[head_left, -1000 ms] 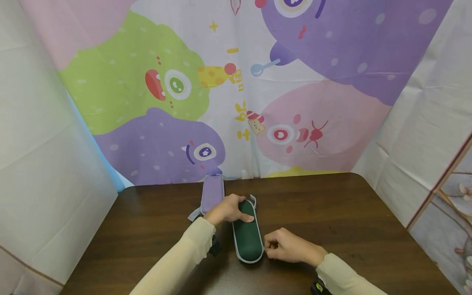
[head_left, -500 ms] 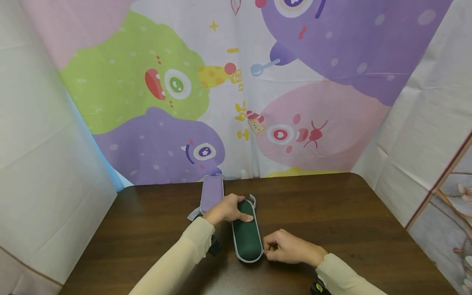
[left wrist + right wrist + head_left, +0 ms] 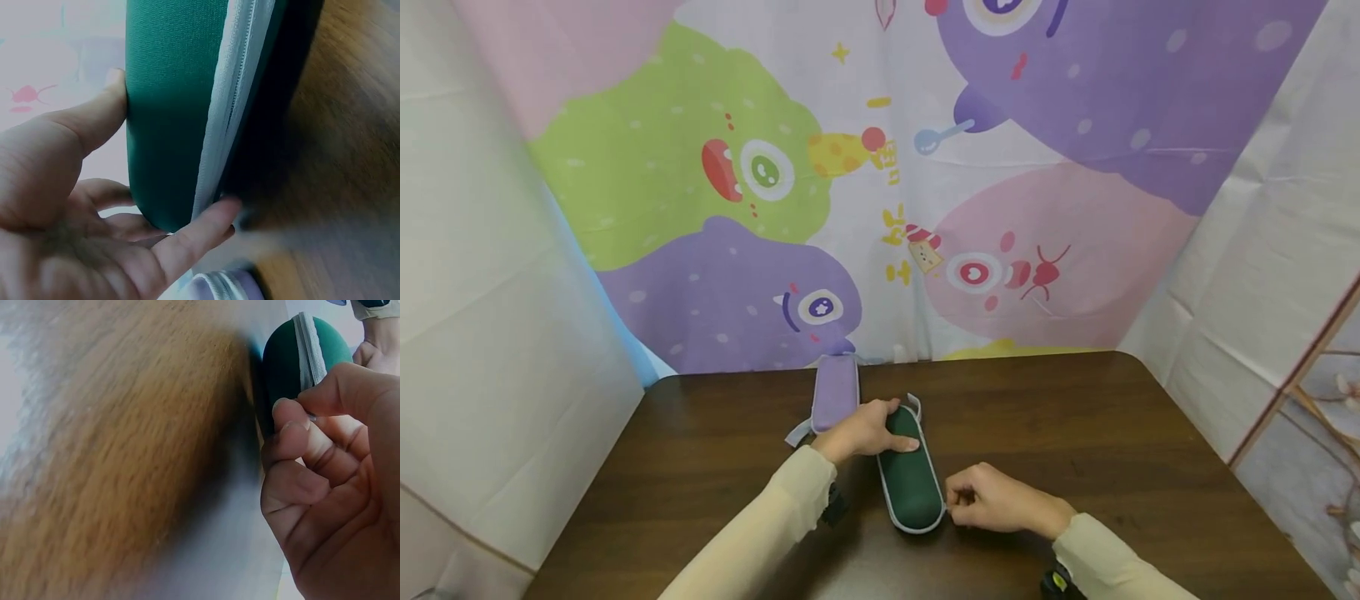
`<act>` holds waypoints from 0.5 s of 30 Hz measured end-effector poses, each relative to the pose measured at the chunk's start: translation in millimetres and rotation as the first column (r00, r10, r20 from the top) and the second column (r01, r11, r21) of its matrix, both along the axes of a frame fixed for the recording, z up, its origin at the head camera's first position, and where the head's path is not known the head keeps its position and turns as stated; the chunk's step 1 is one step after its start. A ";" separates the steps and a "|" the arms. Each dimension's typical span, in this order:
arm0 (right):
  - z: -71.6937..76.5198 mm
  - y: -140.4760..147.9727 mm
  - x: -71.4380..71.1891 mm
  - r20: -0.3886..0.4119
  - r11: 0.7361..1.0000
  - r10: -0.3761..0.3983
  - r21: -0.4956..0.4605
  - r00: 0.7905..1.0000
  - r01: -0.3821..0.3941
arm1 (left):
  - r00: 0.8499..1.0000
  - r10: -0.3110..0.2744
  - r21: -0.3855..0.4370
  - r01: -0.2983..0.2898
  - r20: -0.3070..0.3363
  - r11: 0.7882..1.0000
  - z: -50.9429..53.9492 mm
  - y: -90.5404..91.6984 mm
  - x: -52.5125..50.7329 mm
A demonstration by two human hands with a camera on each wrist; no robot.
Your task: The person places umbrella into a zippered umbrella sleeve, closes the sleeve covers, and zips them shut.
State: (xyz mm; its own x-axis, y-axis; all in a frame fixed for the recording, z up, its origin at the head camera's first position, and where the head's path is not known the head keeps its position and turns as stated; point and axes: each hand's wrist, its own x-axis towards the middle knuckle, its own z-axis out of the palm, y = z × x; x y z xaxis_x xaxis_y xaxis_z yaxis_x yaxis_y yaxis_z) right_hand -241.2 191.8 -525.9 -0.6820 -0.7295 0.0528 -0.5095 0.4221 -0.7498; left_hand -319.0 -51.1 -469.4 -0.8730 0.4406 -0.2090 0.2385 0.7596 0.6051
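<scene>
Left hand (image 3: 865, 429): gripping the far end of the green case (image 3: 912, 483), thumb across the upper face, fingers around the side and end. Right hand (image 3: 992, 498): fingers curled at the near right edge, thumb and forefinger pinching what looks to be the zip pull (image 3: 312, 417), mostly hidden.

Location: resting on the bench (image 3: 1075, 433), long axis running from near to far, far end just beside the purple case (image 3: 836, 392).

Handling: judge as light, from the slim build; contents, if any, not visible. Expect a semi-rigid shell, firm enough for its domed shape, yet likely to dent under hard thumb pressure. Rate the fine-textured covering as low in slip risk and not fragile. Allow for sliding or swivelling on the smooth bench if pulled without bracing.

Holding: clasp across the width at the rounded far end, fingertips clear of the pale zipper (image 3: 247, 44). Pinch the zip pull between thumb and forefinger; draw along the edge, not sideways. Avoid bracing by the strap loop (image 3: 915, 404), probably too slack for control.
</scene>
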 end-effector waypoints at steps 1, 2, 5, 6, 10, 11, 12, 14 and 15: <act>0.4 1.2 0.2 0.008 1.000 0.002 0.002 1.000 -0.002 | 1.000 -0.010 -0.004 0.010 -0.002 1.000 -0.5 0.2 0.4; 0.7 2.4 0.4 0.010 1.000 0.004 0.005 1.000 -0.004 | 1.000 -0.017 -0.010 0.017 -0.002 1.000 -0.8 0.6 1.0; 1.5 6.9 1.3 0.019 1.000 0.006 0.011 1.000 -0.006 | 0.999 -0.033 -0.028 0.033 0.009 0.999 -0.8 3.0 2.5; 1.9 8.9 1.7 0.026 1.000 0.003 0.012 1.000 -0.003 | 0.999 -0.039 -0.036 0.040 0.012 0.999 -0.2 4.1 3.6; 4.0 18.8 3.0 0.060 1.000 -0.023 0.012 0.998 0.023 | 0.997 -0.072 -0.065 0.072 0.005 0.995 2.5 9.6 8.2; 4.8 21.4 3.5 0.071 0.999 -0.031 0.011 0.997 0.030 | 0.997 -0.082 -0.073 0.082 -0.004 0.994 3.8 11.5 9.7; 5.4 23.8 3.9 0.075 0.999 -0.036 0.011 0.997 0.035 | 0.996 -0.091 -0.084 0.090 -0.014 0.992 5.4 13.5 11.3; 6.6 28.5 4.0 0.076 0.999 -0.044 0.017 0.996 0.043 | 0.994 -0.105 -0.098 0.101 -0.032 0.990 8.0 17.9 14.2; 7.3 30.9 3.9 0.079 0.999 -0.047 0.020 0.996 0.046 | 0.993 -0.109 -0.103 0.104 -0.043 0.989 9.4 20.0 15.8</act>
State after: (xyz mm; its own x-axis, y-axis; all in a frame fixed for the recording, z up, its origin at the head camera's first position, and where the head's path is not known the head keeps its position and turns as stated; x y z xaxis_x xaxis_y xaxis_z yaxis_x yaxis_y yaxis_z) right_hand -237.4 222.7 -518.6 -0.7166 -0.6973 -0.0161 -0.4283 0.4581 -0.7789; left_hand -303.2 -31.1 -460.0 -0.8323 0.5108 -0.2154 0.3488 0.7845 0.5127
